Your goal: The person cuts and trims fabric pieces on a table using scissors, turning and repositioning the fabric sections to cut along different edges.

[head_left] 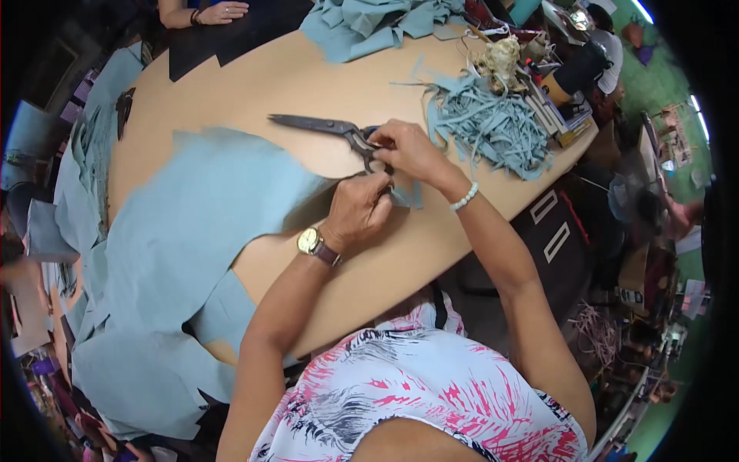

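Note:
A large blue-green sheet (208,200) of leather-like material spreads over the tan table and hangs past its near left edge. My left hand (360,206), with a watch on its wrist, is closed on the sheet's right corner. Just above it, my right hand (408,150), with a beaded bracelet, has its fingers bent round the handles of dark metal scissors (315,123). The scissor blades point left, above the sheet, and look closed. Both hands are close together near the handles, and small scraps lie beside them.
Thin blue-green strips (493,127) are heaped at the right, by books (543,112) and a dark bottle (577,73). More sheets (354,27) lie at the far edge. Another person's hand (223,12) rests on black material (246,38). A dark tool (123,112) lies at the left.

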